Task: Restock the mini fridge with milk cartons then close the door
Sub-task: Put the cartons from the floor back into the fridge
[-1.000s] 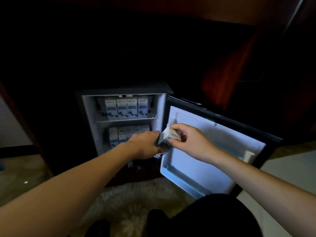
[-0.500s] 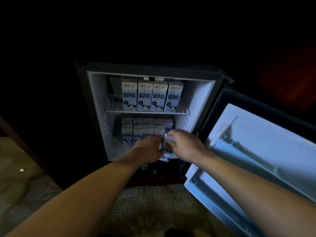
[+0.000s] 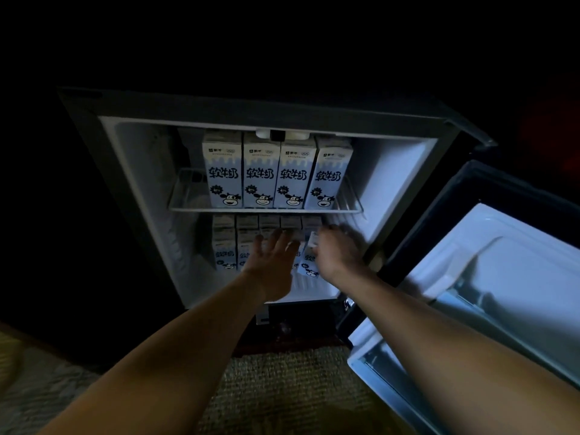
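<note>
Four milk cartons (image 3: 274, 172) stand upright side by side on the wire shelf (image 3: 188, 200) of the open mini fridge (image 3: 131, 171), head view; each front bears blue lettering and a cartoon cow. Below the shelf, further cartons (image 3: 224, 243) are packed in rows on the fridge floor, their tops dim and partly hidden by the hands. The left hand (image 3: 273, 259) reaches into the lower compartment with fingers (image 3: 276, 235) spread wide and flat against the carton fronts, gripping nothing. The right hand (image 3: 337, 251) is wrapped over one tilted milk carton (image 3: 308, 267) at the right end of the lower rows, its cow-printed bottom corner showing beneath the palm; motion blur hides how firmly the fingers close. The fridge door (image 3: 489, 271) hangs open to the right, its white inner liner and lower door rack facing the camera. A woven rug (image 3: 282, 390) lies on the floor before the fridge, between the two bare forearms.
</note>
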